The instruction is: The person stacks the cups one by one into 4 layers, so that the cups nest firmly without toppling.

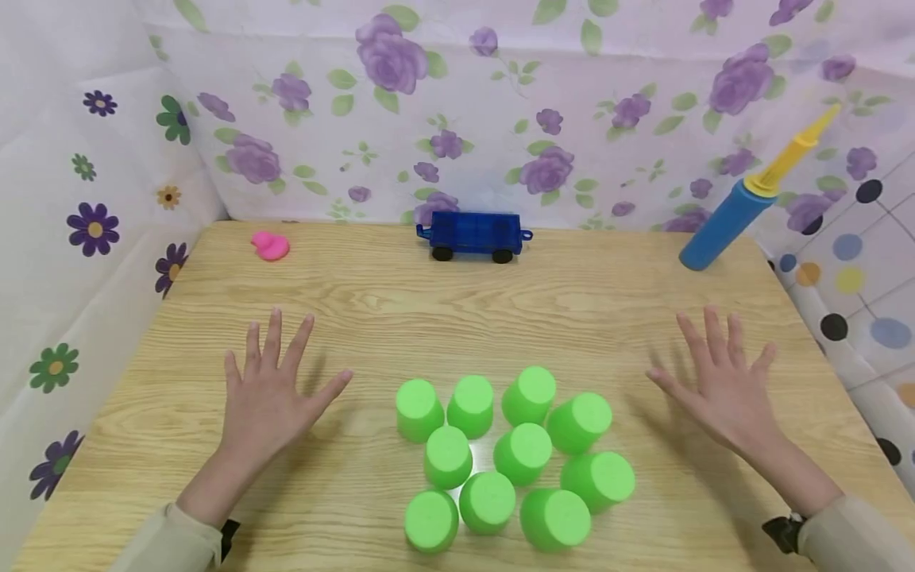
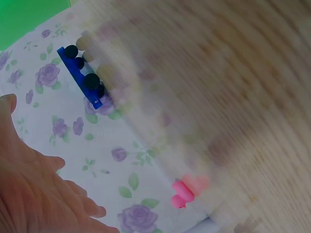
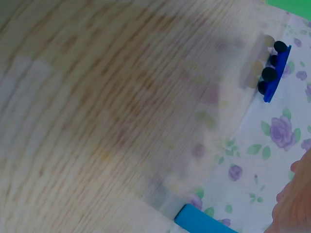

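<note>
Several bright green cups (image 1: 523, 454) stand upside down in a loose cluster at the front middle of the table. To their left my left hand (image 1: 268, 405) is spread flat with its fingers apart, holding nothing. My right hand (image 1: 729, 389) is spread in the same way to the right of the cups, also with nothing in it. Both hands are apart from the cups. In the left wrist view, fingers of the left hand (image 2: 43, 189) show at the lower left; in the right wrist view, part of the right hand (image 3: 294, 199) shows at the lower right edge.
Along the back edge of the wooden table (image 1: 343, 294) are a pink toy duck (image 1: 271, 245), a blue toy wagon (image 1: 475, 233) with black wheels, and a blue hand pump (image 1: 729, 222) with a yellow nozzle, leaning at the right. A flowered cloth (image 1: 457, 119) hangs behind.
</note>
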{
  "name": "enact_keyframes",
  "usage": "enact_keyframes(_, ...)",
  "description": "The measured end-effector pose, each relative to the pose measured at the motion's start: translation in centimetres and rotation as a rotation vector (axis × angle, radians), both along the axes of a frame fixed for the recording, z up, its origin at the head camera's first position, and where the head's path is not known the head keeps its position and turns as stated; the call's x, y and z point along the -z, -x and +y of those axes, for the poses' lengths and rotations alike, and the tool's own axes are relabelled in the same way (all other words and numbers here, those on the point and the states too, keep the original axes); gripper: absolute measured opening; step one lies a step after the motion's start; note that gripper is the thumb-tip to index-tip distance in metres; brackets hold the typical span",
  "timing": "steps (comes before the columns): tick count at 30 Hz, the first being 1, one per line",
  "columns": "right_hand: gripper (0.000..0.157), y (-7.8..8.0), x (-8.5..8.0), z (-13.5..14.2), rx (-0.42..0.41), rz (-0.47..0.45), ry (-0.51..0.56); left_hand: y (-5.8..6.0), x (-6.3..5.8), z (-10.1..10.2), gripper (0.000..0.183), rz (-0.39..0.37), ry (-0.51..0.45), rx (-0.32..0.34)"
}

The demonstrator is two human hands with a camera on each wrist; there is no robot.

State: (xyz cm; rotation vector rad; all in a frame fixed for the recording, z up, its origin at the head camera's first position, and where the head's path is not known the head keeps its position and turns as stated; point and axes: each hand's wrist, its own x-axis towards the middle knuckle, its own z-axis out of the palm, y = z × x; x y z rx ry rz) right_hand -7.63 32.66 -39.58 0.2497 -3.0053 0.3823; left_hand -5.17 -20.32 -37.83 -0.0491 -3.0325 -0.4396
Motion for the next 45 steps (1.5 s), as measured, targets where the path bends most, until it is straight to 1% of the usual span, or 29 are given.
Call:
enact_keyframes(5, 0.087, 0.0, -0.1, -0.2, -0.007, 0.017, -0.004, -0.6, -0.2, 0.0, 0.089, 0.010, -0.002, -0.001)
enact_keyframes(12, 0.087, -0.3, -0.1, -0.2, 0.001, 0.016, -0.012, -1.2, -0.4, 0.4, 0.088, 0.010, -0.024, 0.006)
enact_keyframes(16, 0.086, -0.4, -0.2, -0.5, -0.020, 0.017, -0.015, -1.1, -0.6, 0.5, 0.087, 0.012, -0.052, 0.014)
enact_keyframes(20, 0.086, -0.5, -0.3, -1.4, -0.074, 0.021, -0.017, -0.7, -1.0, 0.6, 0.087, -0.005, -0.084, 0.018)
enact_keyframes(22, 0.085, -0.5, -0.5, -2.0, -0.119, 0.041, 0.002, -0.5, -1.2, 0.6, 0.086, -0.013, -0.103, 0.025)
enact_keyframes(24, 0.081, -0.3, -0.9, -2.7, -0.173, 0.076, 0.044, -0.2, -1.4, 0.8, 0.085, -0.009, -0.137, 0.054)
enact_keyframes(26, 0.073, 0.0, -1.6, -3.7, -0.231, 0.101, 0.083, 0.1, -1.5, 1.3, 0.083, 0.001, -0.177, 0.103)
enact_keyframes(28, 0.064, 0.2, -2.3, -5.1, -0.307, 0.104, 0.122, 0.3, -1.5, 1.9, 0.081, 0.014, -0.229, 0.170)
enact_keyframes(30, 0.056, 0.4, -3.1, -6.8, -0.389, 0.079, 0.147, 0.6, -1.6, 2.8, 0.077, 0.029, -0.268, 0.248)
enact_keyframes(32, 0.052, 0.8, -3.9, -9.0, -0.487, 0.029, 0.169, 0.7, -1.6, 3.4, 0.073, 0.032, -0.304, 0.317)
enact_keyframes(35, 0.050, 1.3, -4.8, -12.1, -0.613, -0.039, 0.177, 0.7, -1.9, 4.6, 0.066, 0.022, -0.341, 0.419)
enact_keyframes(37, 0.053, 1.6, -5.1, -14.0, -0.687, -0.078, 0.156, 0.6, -2.1, 5.2, 0.063, -0.003, -0.365, 0.464)
enact_keyframes(38, 0.055, 1.7, -5.2, -14.9, -0.718, -0.100, 0.137, 0.5, -2.1, 5.5, 0.062, -0.023, -0.386, 0.476)
enact_keyframes(40, 0.058, 2.0, -5.1, -16.4, -0.785, -0.140, 0.100, 0.3, -2.2, 6.0, 0.055, -0.067, -0.452, 0.472)
enact_keyframes(43, 0.060, 2.2, -5.0, -18.1, -0.860, -0.195, 0.048, -0.2, -2.2, 6.7, 0.045, -0.128, -0.560, 0.428)
enact_keyframes(45, 0.059, 2.2, -4.8, -18.8, -0.905, -0.206, 0.029, -0.5, -2.1, 6.9, 0.040, -0.160, -0.612, 0.397)
